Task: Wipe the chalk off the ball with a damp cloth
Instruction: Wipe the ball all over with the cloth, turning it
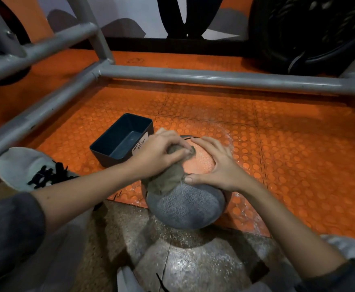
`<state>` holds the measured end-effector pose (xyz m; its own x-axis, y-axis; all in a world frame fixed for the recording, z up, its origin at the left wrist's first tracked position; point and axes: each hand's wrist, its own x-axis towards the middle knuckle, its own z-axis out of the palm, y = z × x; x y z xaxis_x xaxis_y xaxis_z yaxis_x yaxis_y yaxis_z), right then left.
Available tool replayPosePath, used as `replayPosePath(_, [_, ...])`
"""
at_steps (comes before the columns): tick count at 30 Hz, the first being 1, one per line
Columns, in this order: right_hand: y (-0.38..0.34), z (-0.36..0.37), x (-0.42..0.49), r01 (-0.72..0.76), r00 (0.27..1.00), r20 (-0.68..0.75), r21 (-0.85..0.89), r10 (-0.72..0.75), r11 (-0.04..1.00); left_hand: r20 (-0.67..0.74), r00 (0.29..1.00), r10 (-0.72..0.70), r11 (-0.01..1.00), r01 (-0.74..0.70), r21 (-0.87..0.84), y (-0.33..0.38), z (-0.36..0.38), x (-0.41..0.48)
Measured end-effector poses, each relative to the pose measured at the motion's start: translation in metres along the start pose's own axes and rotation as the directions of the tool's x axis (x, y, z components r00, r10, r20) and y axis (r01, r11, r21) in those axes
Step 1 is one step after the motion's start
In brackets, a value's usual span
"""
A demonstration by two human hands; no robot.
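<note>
A large ball with grey and orange textured panels rests on the floor in front of me. My left hand grips a crumpled olive-grey cloth and presses it onto the ball's top, on the orange panel. The cloth hangs down the ball's left side. My right hand lies spread on the ball's upper right, fingers straight, thumb near the cloth's edge. White chalk dust speckles the floor around the ball.
A dark rectangular bin labelled "WASTE BASKET" stands just left of the ball on the orange studded mat. Grey metal frame tubes cross behind and to the left. My shoe is at the left. A black tyre stands far right.
</note>
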<state>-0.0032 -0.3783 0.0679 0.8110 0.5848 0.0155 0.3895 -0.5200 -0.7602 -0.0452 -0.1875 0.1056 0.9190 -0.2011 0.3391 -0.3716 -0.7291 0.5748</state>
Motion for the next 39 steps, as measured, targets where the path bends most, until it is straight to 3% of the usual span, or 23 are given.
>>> replayPosePath(3, [-0.002, 0.004, -0.009, 0.047, 0.999, 0.026, -0.046, -0.046, 0.998, -0.066, 0.973, -0.221, 0.975, 0.220, -0.016, -0.013, -0.008, 0.009])
replayPosePath(5, [-0.001, 0.006, -0.014, 0.079, 0.997, 0.029, -0.063, -0.077, 0.995, -0.045, 0.961, -0.274, 0.961, 0.272, -0.049, -0.017, -0.009, 0.007])
replayPosePath(9, [0.000, 0.002, -0.015, 0.057, 0.998, 0.033, -0.040, -0.055, 0.998, -0.025, 0.989, -0.145, 0.986, 0.142, -0.092, -0.003, -0.005, -0.009])
replayPosePath(14, [-0.005, -0.004, -0.008, 0.026, 0.996, 0.082, -0.024, -0.024, 0.999, 0.121, 0.990, 0.071, 0.997, -0.068, -0.032, 0.012, 0.002, -0.030])
replayPosePath(18, [-0.007, -0.005, -0.008, 0.049, 0.995, 0.092, -0.022, -0.046, 0.999, 0.109, 0.989, 0.103, 0.993, -0.108, 0.037, 0.008, -0.003, -0.023])
replayPosePath(22, [-0.006, 0.002, -0.016, 0.096, 0.990, 0.106, -0.045, -0.091, 0.994, -0.042, 0.987, -0.152, 0.986, 0.155, 0.065, -0.004, -0.010, 0.002])
replayPosePath(25, [-0.004, 0.005, -0.016, 0.097, 0.991, 0.092, -0.050, -0.092, 0.994, -0.002, 0.970, -0.244, 0.970, 0.244, 0.020, -0.006, -0.010, 0.006])
replayPosePath(29, [-0.002, 0.001, -0.010, 0.050, 0.997, 0.063, -0.043, -0.047, 0.998, 0.006, 0.995, -0.098, 0.995, 0.098, 0.011, 0.006, -0.007, -0.004])
replayPosePath(34, [-0.004, -0.009, 0.003, -0.002, 0.997, 0.072, 0.008, 0.001, 1.000, 0.116, 0.982, 0.151, 0.988, -0.151, -0.003, 0.018, 0.006, -0.018])
replayPosePath(39, [-0.003, -0.008, 0.001, 0.002, 0.998, 0.063, 0.042, -0.005, 0.999, 0.087, 0.988, 0.132, 0.989, -0.137, 0.061, 0.004, 0.002, -0.007])
